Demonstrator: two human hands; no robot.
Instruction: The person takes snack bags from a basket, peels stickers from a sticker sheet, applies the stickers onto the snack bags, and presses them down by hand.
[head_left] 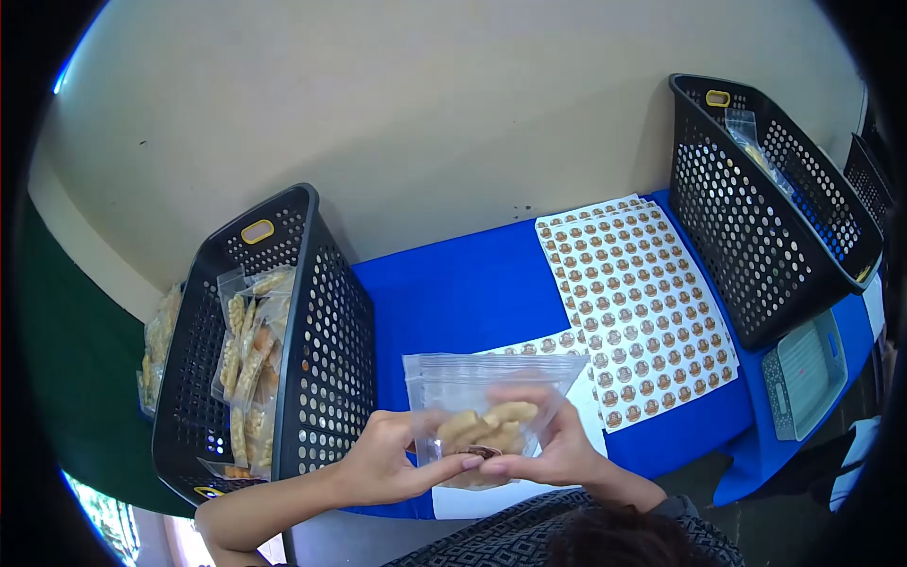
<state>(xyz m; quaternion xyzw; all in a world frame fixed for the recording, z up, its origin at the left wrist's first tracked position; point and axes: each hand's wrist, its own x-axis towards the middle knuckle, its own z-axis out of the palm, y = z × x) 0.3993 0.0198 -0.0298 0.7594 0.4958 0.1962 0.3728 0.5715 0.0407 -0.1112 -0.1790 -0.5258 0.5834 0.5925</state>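
Note:
A clear zip bag [463, 380] with pale, curved snack pieces [496, 422] inside is held up between my two hands, its zip edge at the top. My left hand [389, 460] grips the bag's left side, and my right hand [569, 448] grips the right side. Both thumbs meet on the front, pressing at a small round brown sticker [485, 452] low on the bag. Some fingers show blurred through the plastic behind it. Beyond the bag lie white sheets [652, 307] printed with rows of round brown stickers, one partly hidden by the bag.
A black perforated basket [331, 354] at left contains several filled snack bags [250, 359]. Another black basket [742, 236] stands at right, with a bag [756, 156] inside. A grey-green tray [806, 373] sits below it. Blue cloth [444, 293] covers the table against the wall.

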